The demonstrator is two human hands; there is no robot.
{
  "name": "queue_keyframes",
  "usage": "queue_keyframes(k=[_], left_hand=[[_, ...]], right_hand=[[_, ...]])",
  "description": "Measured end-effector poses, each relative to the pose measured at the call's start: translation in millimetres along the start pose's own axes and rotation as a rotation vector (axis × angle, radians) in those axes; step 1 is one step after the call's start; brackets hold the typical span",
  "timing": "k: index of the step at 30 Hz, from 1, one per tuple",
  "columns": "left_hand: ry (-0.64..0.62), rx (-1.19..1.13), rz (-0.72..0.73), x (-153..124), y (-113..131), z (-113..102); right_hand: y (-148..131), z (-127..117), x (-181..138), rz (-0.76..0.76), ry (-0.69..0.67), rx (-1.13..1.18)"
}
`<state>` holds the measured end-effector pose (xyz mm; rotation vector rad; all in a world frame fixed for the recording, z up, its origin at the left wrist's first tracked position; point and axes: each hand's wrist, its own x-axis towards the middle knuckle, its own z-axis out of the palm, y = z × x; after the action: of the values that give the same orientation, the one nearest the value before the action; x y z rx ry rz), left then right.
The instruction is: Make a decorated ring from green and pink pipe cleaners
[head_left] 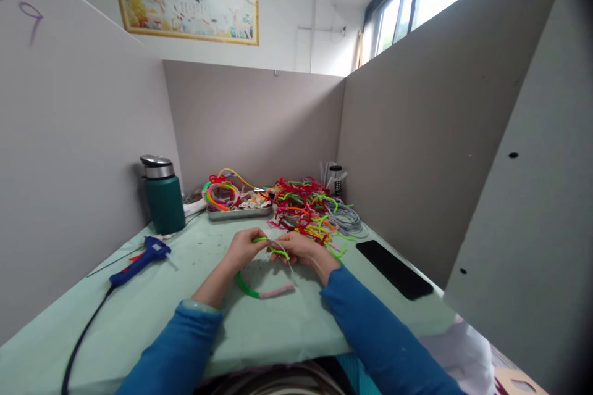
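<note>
My left hand (244, 247) and my right hand (300, 248) meet over the pale green table (139, 315), both pinched on a headband hoop (259, 290). The hoop is wrapped in bright green fuzzy wire along most of its curve, and its lower end is pink. A thin pale strand runs from my right fingers down toward the pink end. Both arms wear blue sleeves. Just beyond my right hand lies a heap of coloured pipe cleaners (308, 210).
A blue glue gun (141, 260) with a black cord lies at left. A dark green flask (163, 194) stands by the left partition. A metal tray (238, 207) holds coloured hoops. A black phone (393, 268) lies at right. Partitions wall three sides.
</note>
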<state>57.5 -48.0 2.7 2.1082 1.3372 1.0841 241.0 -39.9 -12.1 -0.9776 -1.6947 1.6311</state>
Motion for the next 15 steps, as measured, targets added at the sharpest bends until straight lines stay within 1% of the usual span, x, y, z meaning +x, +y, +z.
queue_keyframes(k=[4, 6, 8, 11, 15], left_hand=[[-0.018, -0.002, 0.025, -1.1, 0.4, 0.5], [-0.014, 0.001, 0.027, -0.7, -1.0, 1.2], [-0.005, 0.012, 0.014, 0.3, -2.9, 2.1], [-0.018, 0.008, 0.014, 1.7, -6.2, 3.6], [-0.049, -0.066, 0.038, 2.1, -9.0, 5.6]], right_hand=[[4.0, -3.1, 2.0, -0.006, -0.074, 0.025], [7.2, -3.2, 4.5, -0.019, -0.063, 0.015], [9.8, -1.9, 7.2, -0.051, -0.002, -0.011], [11.7, 0.8, 11.9, -0.125, 0.135, -0.073], [12.3, 0.0, 18.4, -0.295, 0.33, -0.241]])
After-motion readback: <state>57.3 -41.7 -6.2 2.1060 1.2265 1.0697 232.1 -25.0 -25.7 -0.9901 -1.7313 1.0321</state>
